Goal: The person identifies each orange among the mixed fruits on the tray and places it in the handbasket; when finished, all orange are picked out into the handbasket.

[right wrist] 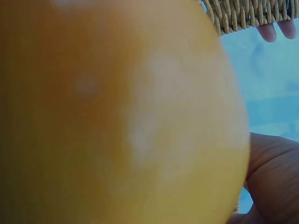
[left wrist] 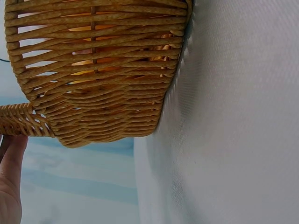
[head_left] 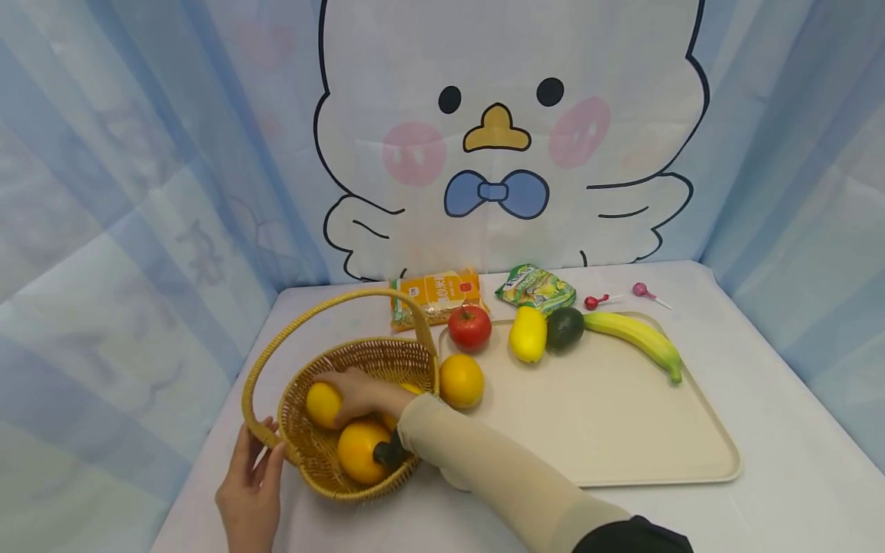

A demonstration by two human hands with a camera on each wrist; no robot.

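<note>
A woven wicker basket (head_left: pixel 359 495) with a tall arched handle stands on the left of the table. My left hand (head_left: pixel 252 484) pinches the foot of its handle (head_left: pixel 257 384) between thumb and fingers; in the left wrist view the fingers (left wrist: pixel 14 156) touch the handle's woven base. Inside the basket, my right hand (head_left: pixel 359 393) grips an orange (head_left: pixel 322 405), fingers over its top and thumb at its side. Another orange (head_left: pixel 361 453) lies nearer in the basket, and more yellow-orange fruit (head_left: pixel 411 389) is partly hidden under the right forearm. A blurred orange fruit (right wrist: pixel 140 112) fills much of the right wrist view.
A cream tray (head_left: pixel 622 430) lies right of the basket. On or along it are an orange (head_left: pixel 462 381), a tomato (head_left: pixel 470 328), a yellow fruit (head_left: pixel 528 335), an avocado (head_left: pixel 565 330) and a banana (head_left: pixel 632 332). Behind lie two packets (head_left: pixel 442 296) and two lollipops (head_left: pixel 641 290).
</note>
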